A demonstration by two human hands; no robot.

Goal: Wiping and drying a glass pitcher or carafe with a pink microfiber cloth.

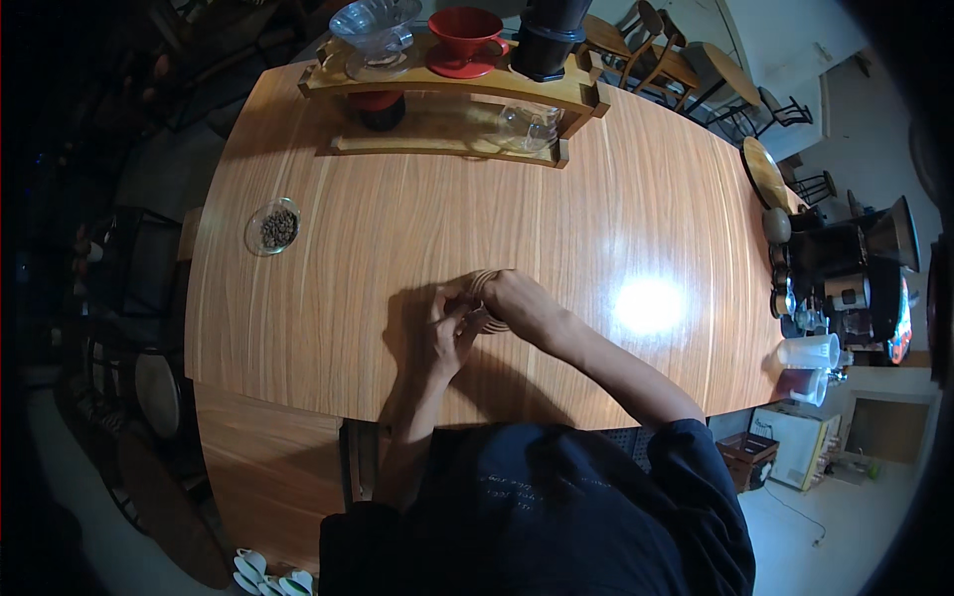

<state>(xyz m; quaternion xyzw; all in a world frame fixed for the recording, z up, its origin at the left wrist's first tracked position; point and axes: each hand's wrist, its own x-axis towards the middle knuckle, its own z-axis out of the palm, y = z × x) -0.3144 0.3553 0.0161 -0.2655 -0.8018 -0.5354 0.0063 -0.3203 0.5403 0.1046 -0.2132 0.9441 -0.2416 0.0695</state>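
A round, ribbed brown object [481,283] is between my hands near the front middle of the table; its kind is mostly hidden. My right hand [519,301] wraps over its top and right side. From the left, my left hand [454,330] reaches in with bent fingers pressed to the near left side of the object. Farther left on the wooden table [378,228] lies a clear glass dish [254,234] with dark coffee beans [279,228] in it, apart from both hands.
A wooden stand [447,89] at the back carries a clear dripper [376,28], a red dripper [465,40] and a black device [549,40]. Glassware [527,127] sits on its lower shelf. Along the right edge are plastic cups [808,352] and a black machine [845,260].
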